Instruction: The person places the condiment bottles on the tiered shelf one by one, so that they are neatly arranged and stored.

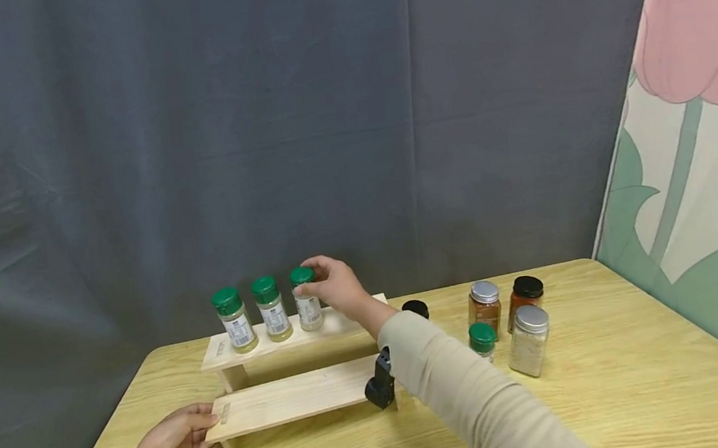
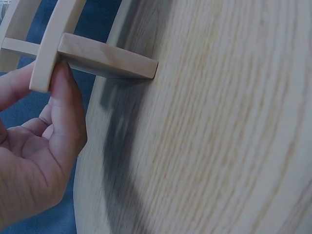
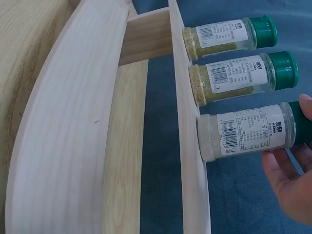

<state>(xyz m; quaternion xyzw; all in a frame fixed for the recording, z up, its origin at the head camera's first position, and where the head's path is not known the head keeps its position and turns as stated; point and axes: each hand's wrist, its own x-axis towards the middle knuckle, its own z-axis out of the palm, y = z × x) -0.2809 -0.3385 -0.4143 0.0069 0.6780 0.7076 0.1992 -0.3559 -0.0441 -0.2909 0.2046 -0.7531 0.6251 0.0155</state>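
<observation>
across the back, a dark grey curtain; at right, a tulip-patterned panel. below, a wood-grained desk. on it, left of middle, a two-tier wooden rack, upper shelf behind the lower. reaching in from the right, a beige sleeve.

with the left hand, pinches the left end of the rack's lower tier, thumb on top, fingers bent beneath. with the right hand, grips the labelled jar by its green cap, thumb and fingers curled in around it; base at the upper shelf, just right of the middle jar and the leftmost jar, both upright there, also green-capped.

right of the rack, on the desk: a silver-lidded pale jar, a silver-lidded reddish jar, a black-lidded jar and a small green-capped jar. nearer the rack, a black lid, the rest hidden by the sleeve.
</observation>
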